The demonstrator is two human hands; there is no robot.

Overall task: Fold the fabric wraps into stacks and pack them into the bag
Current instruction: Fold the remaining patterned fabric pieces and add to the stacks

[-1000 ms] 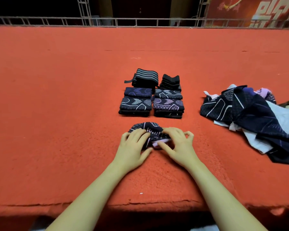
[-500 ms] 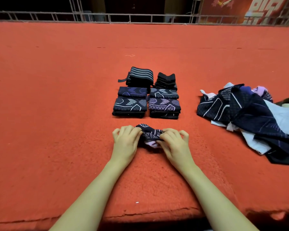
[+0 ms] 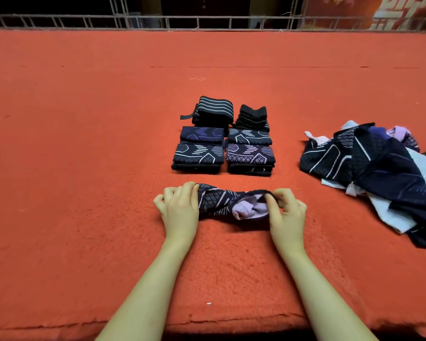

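A dark navy patterned wrap (image 3: 221, 204) with a lilac inner side lies bunched on the red felt surface (image 3: 84, 168) in front of me. My left hand (image 3: 180, 209) grips its left end with curled fingers. My right hand (image 3: 287, 212) pinches its right end, where the lilac side shows. Just beyond stand several folded stacks (image 3: 223, 139) of dark wraps in two columns. No bag can be made out in the head view.
A loose heap of unfolded navy, white and lilac wraps (image 3: 379, 173) lies at the right. The surface's front edge (image 3: 207, 323) runs just below my forearms. A metal railing (image 3: 207, 22) borders the far side.
My hands have moved apart, stretching the bunched wrap sideways. The lilac inner side now shows near my right hand.
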